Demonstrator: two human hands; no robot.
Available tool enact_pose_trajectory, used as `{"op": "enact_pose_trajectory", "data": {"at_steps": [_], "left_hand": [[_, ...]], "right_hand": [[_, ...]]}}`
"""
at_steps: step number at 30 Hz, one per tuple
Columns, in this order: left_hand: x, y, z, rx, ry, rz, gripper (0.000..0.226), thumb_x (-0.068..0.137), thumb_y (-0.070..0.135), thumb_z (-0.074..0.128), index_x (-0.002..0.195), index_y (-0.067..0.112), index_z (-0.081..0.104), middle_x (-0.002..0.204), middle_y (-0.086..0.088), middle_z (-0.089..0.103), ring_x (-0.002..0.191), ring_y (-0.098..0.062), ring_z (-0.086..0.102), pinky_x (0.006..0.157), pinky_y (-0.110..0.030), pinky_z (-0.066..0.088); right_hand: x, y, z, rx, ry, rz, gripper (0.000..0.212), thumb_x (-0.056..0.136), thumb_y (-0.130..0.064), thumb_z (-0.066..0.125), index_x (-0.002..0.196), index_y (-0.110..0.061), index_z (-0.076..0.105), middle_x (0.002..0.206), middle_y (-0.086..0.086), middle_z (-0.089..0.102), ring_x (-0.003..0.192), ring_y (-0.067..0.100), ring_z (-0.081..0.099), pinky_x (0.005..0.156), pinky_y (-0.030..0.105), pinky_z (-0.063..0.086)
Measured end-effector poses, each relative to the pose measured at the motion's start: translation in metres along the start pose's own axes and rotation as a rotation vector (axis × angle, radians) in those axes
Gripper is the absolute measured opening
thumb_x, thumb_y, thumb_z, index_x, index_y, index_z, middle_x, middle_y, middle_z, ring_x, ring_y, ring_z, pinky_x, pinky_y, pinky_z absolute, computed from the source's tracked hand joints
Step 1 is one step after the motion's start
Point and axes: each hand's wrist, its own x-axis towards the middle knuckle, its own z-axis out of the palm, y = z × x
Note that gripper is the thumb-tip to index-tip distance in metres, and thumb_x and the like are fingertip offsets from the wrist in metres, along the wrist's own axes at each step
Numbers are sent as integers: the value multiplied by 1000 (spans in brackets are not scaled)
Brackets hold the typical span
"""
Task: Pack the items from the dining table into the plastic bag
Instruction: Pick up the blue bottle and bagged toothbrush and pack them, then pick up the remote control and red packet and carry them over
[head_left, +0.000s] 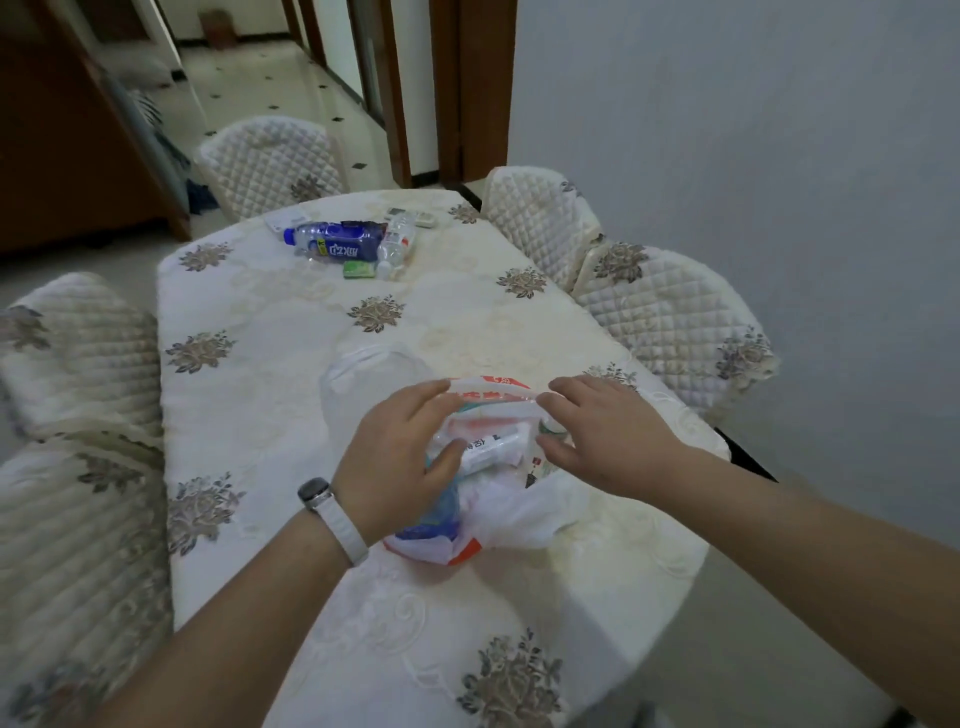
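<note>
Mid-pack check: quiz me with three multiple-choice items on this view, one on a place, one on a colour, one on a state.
1. Where on the table do the unpacked items lie?
A. At the far end
B. At the near edge
C. Along the right side

2. What colour is the small pack beside the blue-labelled bottle?
A. Red
B. Black
C. Green

3. How is the blue-labelled bottle placed?
A. Standing upright
B. Lying on its side
C. Hanging off the table edge

Answers:
1 A: the items sit in a cluster at the far end, well away from the plastic bag.
2 C: the small pack is plainly green against the pale cloth.
3 B: the blue-labelled bottle lies flat, with its cap pointing left.
</note>
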Motion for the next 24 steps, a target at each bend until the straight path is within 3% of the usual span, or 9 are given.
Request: {"op": "enact_pose_trajectory", "data": {"at_steps": [10,17,24], "left_hand": [[44,138,84,145,-88,98,39,88,33,56,121,14,62,130,-8,59,119,-29,55,95,-48,47],[104,241,167,210,-119,113,46,89,40,53,125,13,62,129,-9,60,117,-30,56,97,-44,47],[159,307,220,219,-145,182,45,88,42,54,124,15,61,130,-8,59,117,-30,57,96,-47,47]], "right_hand": [[-101,121,-12,61,63,66,51,86,-50,43,113,-14,66,113,8,67,103,30,62,84,39,52],[-172,240,-4,121,17,142,52,85,-53,41,115,-16,63,120,7,63,109,30,59,88,42,49],[-210,316,-21,163,86,201,48,84,-50,47,115,-17,63,112,6,64,104,29,60,88,41,50]]}}
